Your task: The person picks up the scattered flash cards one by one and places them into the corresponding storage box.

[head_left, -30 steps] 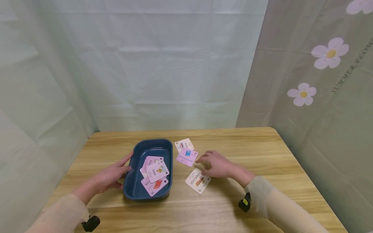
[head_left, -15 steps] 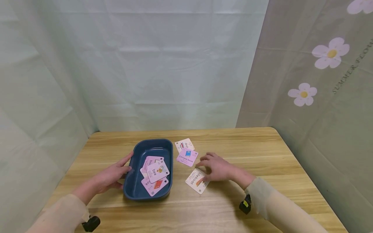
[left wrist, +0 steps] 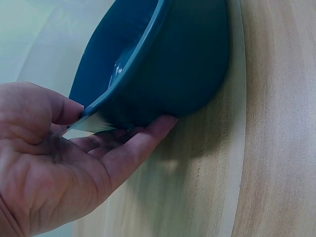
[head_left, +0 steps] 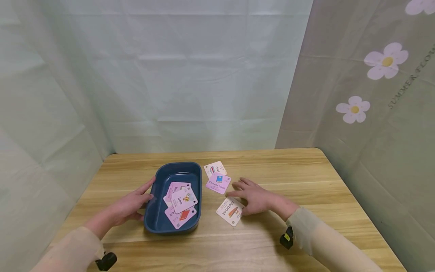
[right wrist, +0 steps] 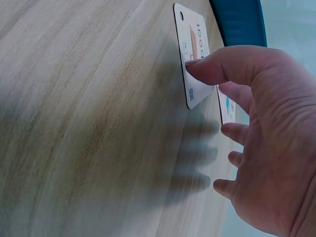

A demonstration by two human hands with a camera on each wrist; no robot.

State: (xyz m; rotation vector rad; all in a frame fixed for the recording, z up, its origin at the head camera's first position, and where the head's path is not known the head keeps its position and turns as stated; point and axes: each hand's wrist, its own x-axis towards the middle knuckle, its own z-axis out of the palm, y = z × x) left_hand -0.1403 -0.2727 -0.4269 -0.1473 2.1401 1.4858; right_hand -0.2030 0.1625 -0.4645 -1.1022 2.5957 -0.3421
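A dark blue tray (head_left: 195, 170) stands on the table, with several word cards in it; the bee card (head_left: 184, 200) lies on top. My left hand (head_left: 130, 204) grips the tray's left side: in the left wrist view the thumb is at the rim and the fingers lie against the outer wall. My right hand (head_left: 256, 197) is over the right side of the lifeboat card (head_left: 229, 213), which lies flat. In the right wrist view the thumb (right wrist: 217, 66) overlaps this card and the other fingers are spread; whether the thumb touches it I cannot tell.
Beyond the lifeboat card, a purple Chinese book card (head_left: 218, 183) partly overlaps a ship card (head_left: 215, 168) beside the tray's right wall. Wooden table (head_left: 299, 170) extends to the right. Pale fabric sheets (head_left: 197, 87) hang behind and at both sides.
My right hand has shifted slightly at the lifeboat card, its thumb moving to the card's right edge. The left hand, the tray and the cards look unchanged.
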